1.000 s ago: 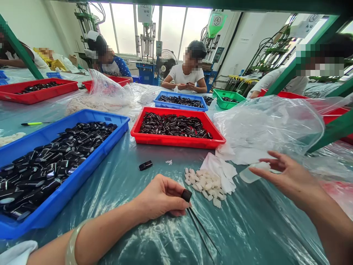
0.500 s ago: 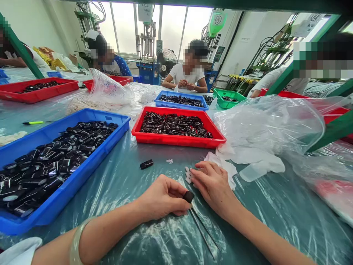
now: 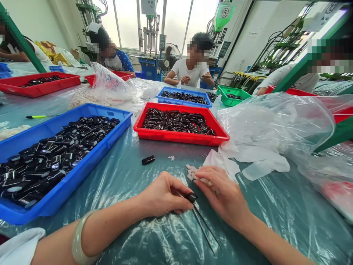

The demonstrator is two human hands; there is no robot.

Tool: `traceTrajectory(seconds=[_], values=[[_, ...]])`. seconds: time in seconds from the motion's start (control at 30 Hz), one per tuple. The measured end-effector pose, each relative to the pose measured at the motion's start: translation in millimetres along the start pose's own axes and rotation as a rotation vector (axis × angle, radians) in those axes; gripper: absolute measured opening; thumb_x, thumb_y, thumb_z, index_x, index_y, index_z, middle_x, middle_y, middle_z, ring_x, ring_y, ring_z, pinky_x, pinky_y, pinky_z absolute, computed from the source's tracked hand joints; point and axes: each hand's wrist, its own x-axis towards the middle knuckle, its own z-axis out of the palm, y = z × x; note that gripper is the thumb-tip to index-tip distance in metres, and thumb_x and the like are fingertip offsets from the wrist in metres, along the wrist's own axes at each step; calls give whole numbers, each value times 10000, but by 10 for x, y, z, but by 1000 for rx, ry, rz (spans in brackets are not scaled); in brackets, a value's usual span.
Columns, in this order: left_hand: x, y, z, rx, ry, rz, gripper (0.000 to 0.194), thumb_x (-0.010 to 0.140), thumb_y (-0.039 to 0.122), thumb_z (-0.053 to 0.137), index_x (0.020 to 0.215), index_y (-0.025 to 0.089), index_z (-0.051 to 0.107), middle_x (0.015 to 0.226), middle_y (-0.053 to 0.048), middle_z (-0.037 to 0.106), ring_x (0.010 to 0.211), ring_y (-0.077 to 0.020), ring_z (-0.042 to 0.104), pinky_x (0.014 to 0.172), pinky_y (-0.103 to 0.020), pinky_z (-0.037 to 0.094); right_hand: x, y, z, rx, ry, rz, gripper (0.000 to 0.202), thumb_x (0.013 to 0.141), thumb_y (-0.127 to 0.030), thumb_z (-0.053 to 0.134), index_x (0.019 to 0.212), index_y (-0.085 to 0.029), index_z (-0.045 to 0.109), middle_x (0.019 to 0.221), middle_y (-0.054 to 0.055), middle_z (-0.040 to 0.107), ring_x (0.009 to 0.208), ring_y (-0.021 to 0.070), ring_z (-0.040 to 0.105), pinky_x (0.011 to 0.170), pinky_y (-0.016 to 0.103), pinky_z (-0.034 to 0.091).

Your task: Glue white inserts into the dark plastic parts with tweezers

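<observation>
My left hand is closed around a small black part, its dark end showing past the fingertips. Metal tweezers run from under these fingers toward the lower right. My right hand curls over a little pile of small white pieces; whitish bits show between thumb and fingers, partly hidden. One black part with a shiny face lies alone on the plastic-covered table, beyond my left hand. Beside it are tiny white scraps.
A blue tray full of black parts stands at left, a red tray of them ahead. Clear plastic bags and a white cloth lie right. A green post slants at right. Several co-workers sit across the table.
The black part in my left hand has turned, now showing a rounder end. My right fingers have curled in more over the white pieces. The view has shifted slightly; a co-worker opposite has parted their hands.
</observation>
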Motion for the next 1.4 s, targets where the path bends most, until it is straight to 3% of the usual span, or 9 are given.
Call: traceTrajectory(seconds=[0.13, 0.4, 0.87, 1.4], values=[[11, -50, -23, 70, -17, 19, 248, 595, 192, 687, 827, 111, 720, 536, 13, 571, 432, -53, 463, 446, -180, 404, -83, -103, -65, 193, -56, 113, 53, 811, -212, 602, 846, -209, 562, 725, -13, 629, 654, 126, 601, 581, 225, 483], [10, -37, -32, 82, -44, -16, 205, 613, 175, 671, 804, 122, 724, 541, 20, 577, 449, -54, 506, 461, -158, 434, -101, -207, -67, 419, -63, 54, 121, 784, -141, 623, 837, -239, 669, 750, -2, 661, 698, 140, 617, 650, 274, 515], [21, -105, -66, 135, -37, 30, 179, 600, 220, 698, 733, 101, 700, 576, 8, 557, 437, -67, 499, 417, -167, 401, -119, -260, 15, 101, 52, -247, 276, 770, -17, 560, 941, -215, 648, 765, 34, 628, 752, 172, 592, 661, 350, 475], [32, -98, -62, 152, -13, 8, 172, 605, 235, 671, 714, 104, 692, 466, 28, 528, 427, -78, 506, 427, -165, 399, -109, -273, 18, 37, 9, -266, 248, 786, -27, 540, 912, -229, 610, 775, 34, 632, 787, 179, 580, 673, 354, 464]])
